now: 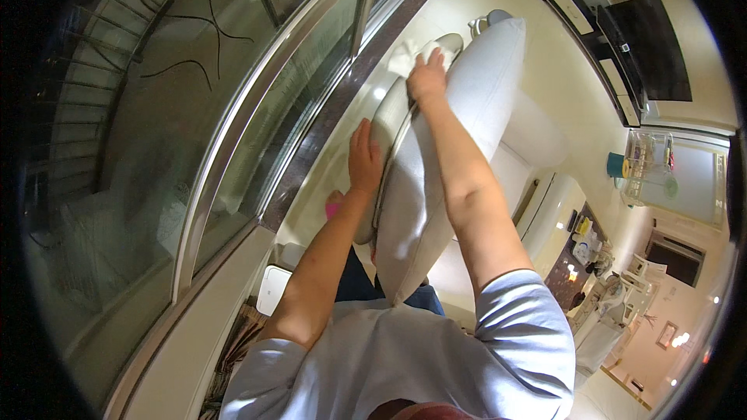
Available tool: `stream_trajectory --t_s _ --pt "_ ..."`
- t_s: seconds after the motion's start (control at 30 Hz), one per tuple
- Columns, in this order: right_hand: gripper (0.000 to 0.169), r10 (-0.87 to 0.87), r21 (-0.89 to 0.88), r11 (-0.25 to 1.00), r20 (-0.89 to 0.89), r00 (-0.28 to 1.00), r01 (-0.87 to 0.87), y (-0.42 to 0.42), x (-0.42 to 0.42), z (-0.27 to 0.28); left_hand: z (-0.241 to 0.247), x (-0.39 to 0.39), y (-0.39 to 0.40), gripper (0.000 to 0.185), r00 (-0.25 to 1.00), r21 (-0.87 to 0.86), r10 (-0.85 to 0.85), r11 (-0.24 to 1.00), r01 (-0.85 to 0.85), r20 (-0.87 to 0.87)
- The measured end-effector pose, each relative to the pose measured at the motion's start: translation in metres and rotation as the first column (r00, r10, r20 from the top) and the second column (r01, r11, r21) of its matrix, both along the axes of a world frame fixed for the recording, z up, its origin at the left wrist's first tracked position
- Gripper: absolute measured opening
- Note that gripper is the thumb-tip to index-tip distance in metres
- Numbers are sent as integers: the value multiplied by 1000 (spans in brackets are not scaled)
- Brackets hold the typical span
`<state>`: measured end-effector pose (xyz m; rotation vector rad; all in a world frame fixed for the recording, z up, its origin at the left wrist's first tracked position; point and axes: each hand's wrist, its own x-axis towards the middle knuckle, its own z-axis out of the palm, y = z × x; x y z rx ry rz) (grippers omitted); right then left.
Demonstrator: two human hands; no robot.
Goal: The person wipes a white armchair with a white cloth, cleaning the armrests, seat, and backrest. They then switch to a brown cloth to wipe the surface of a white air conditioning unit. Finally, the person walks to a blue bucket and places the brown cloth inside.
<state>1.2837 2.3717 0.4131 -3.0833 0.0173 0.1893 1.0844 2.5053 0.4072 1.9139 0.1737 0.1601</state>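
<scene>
A large light-grey cushion (pixel 467 93) stands tilted on its edge between my arms, its lower corner close to my shirt. Alongside its left face is a narrower grey-green padded piece (pixel 390 114), possibly a sofa armrest. My left hand (pixel 365 158) rests flat against that padded piece, fingers extended, holding nothing. Farther away, my right hand (pixel 429 79) is at the padding's far end with its fingers on a crumpled white cloth (pixel 407 57). The cloth looks blurred, and part of it is hidden behind the fingers.
Sliding glass doors (pixel 280 128) with a dark stone sill (pixel 332 122) run along the left. A pale sofa (pixel 531 134) lies right of the cushion. Beyond are a coffee table (pixel 563 271) with items, a television (pixel 650 49) and a wire rack (pixel 648 157).
</scene>
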Motion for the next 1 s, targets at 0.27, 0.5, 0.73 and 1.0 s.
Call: stream_trajectory --t_s 0.27,0.5,0.73,1.0 --pt "44 310 -4 949 202 929 -316 37 -132 -30 -26 -29 13 42 990 -49 78 995 -85 -121" --pt "39 -55 376 922 -120 991 97 23 -220 -72 -23 -112 -22 38 986 -450 -66 893 -9 -152" --pt "24 375 873 440 37 926 -213 21 -326 141 132 -192 14 49 1000 -342 23 939 -23 -7" --pt "26 -55 995 86 57 997 -52 -128 -418 166 183 -211 -98 37 922 -261 -377 885 386 86"
